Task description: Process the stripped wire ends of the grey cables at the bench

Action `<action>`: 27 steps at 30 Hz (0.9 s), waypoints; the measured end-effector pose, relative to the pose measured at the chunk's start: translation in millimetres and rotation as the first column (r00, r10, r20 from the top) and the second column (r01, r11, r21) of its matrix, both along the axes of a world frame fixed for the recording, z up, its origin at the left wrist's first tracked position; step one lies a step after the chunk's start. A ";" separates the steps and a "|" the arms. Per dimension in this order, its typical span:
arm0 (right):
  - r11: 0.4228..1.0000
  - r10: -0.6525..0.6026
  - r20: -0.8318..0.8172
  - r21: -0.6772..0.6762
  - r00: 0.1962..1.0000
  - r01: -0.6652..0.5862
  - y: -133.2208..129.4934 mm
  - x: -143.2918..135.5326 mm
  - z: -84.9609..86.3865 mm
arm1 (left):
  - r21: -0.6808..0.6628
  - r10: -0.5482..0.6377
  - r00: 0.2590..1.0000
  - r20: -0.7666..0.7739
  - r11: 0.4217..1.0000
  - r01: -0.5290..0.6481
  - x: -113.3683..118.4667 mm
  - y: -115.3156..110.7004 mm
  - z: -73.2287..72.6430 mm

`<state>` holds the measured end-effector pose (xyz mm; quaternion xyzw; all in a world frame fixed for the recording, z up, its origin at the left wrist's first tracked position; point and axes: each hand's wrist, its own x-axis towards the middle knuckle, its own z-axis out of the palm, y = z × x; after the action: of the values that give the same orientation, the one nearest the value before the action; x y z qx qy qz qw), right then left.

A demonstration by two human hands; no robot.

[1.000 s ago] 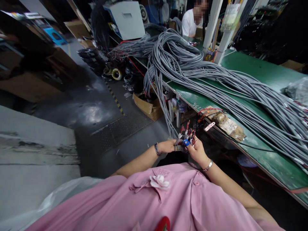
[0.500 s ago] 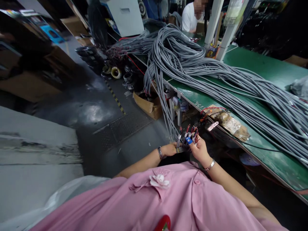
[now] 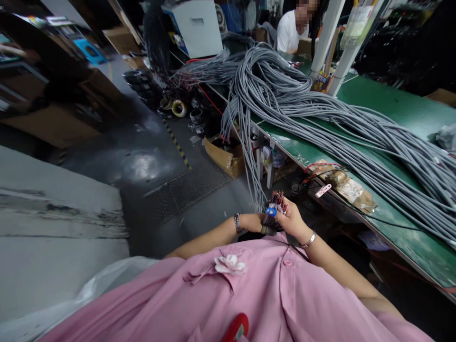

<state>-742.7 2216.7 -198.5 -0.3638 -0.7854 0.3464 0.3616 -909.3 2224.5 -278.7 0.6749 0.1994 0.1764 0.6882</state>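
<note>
In front of my pink shirt, my right hand (image 3: 294, 221) closes round a bunch of grey cable ends (image 3: 278, 202). Stripped ends with red and dark wires stick up above its fingers. A blue wrap (image 3: 271, 212) covers the tip of my right thumb, which presses on the bunch. My left hand (image 3: 253, 222) is closed on the same cables from the other side, just below the wire ends; its fingers are partly hidden. From the hands, the grey cables (image 3: 252, 175) run up to the big heap (image 3: 272, 80) on the green table.
The green table (image 3: 384, 90) stretches along the right, with taped cardboard (image 3: 351, 187) and a pink-white tag (image 3: 323, 191) at its edge. An open carton (image 3: 224, 159) sits on the floor beneath. A white machine wall (image 3: 53, 204) stands left. A person in white (image 3: 288, 32) sits beyond the table.
My right hand has moved slightly left and closer to my left hand. The wire ends, spread apart before, now stand in a tighter bunch. The view has shifted a little.
</note>
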 end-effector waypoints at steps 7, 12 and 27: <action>0.993 0.017 -0.103 -0.116 0.995 -0.029 -8.6 2.2 8.1 | -0.075 0.111 0.985 0.135 0.992 -0.102 20.1 6.3 26.8; 0.983 0.063 -0.001 -0.172 0.998 -0.062 -8.3 29.2 14.9 | -0.188 0.381 0.920 0.089 0.914 -0.360 55.9 -28.6 18.5; 0.958 0.053 0.004 -0.282 0.999 -0.050 -30.3 141.8 8.5 | -0.218 0.482 0.876 0.026 0.858 -0.465 115.9 -51.8 43.4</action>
<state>-601.0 2186.4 -190.0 -0.3930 -0.7395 0.4618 0.2924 -793.4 2172.7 -235.3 0.5231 0.3488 0.3455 0.6967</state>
